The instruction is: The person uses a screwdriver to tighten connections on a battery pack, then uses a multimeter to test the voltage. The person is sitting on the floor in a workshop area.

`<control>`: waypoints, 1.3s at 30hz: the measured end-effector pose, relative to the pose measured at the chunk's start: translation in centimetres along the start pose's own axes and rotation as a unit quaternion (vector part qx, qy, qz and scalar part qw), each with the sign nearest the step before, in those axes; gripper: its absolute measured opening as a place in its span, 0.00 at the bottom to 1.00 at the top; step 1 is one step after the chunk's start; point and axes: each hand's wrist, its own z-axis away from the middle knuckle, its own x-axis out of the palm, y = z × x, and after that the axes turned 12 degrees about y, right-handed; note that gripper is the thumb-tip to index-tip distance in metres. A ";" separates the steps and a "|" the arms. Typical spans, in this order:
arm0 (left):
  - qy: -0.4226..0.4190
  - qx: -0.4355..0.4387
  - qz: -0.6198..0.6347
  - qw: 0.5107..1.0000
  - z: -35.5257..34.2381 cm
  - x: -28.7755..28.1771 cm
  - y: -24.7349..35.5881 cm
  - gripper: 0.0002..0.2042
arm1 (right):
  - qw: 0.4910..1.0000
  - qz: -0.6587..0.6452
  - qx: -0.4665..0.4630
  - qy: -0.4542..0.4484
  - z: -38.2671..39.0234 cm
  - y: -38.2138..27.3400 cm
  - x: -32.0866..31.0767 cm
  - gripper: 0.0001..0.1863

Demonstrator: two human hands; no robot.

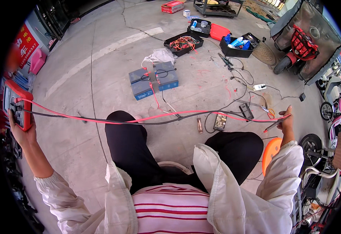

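At the far left, my left hand (25, 136) grips a multimeter (27, 111) with a red-orange case and holds it up off the ground. A red lead (158, 116) and a black lead (147, 123) run from it, slung across in front of my knees. Their other ends reach my right hand (287, 123), whose fingers are closed round the test probes (272, 127). Below the leads lie a screwdriver (199, 125), an opened box with a circuit board (220, 121) and a black plastic housing (246, 111). Farther off stand two blue-grey batteries (142, 93) (170, 82), joined by wires.
Beyond the batteries are a black tray of tangled wires (183, 43) and a toolbox with blue bottles (238, 46). Cables and a white plug block (259, 87) lie on the concrete. An orange round object (271, 154) is beside my right knee. Parked scooters (311, 148) line the right.
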 end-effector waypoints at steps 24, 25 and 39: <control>-0.186 -0.568 -0.382 0.705 37.6 30.5 -82.3 0.15 | 0.864 -0.403 0.118 -0.277 0.6 -3.6 28.4 0.15; -0.170 -0.574 -0.379 0.705 37.9 29.2 -84.0 0.14 | 0.864 -0.400 0.133 -0.277 0.6 -2.8 29.6 0.13; -0.556 -0.017 -0.643 0.526 36.7 13.5 -74.7 0.12 | 0.896 -0.239 0.128 -0.351 3.3 0.4 34.2 0.14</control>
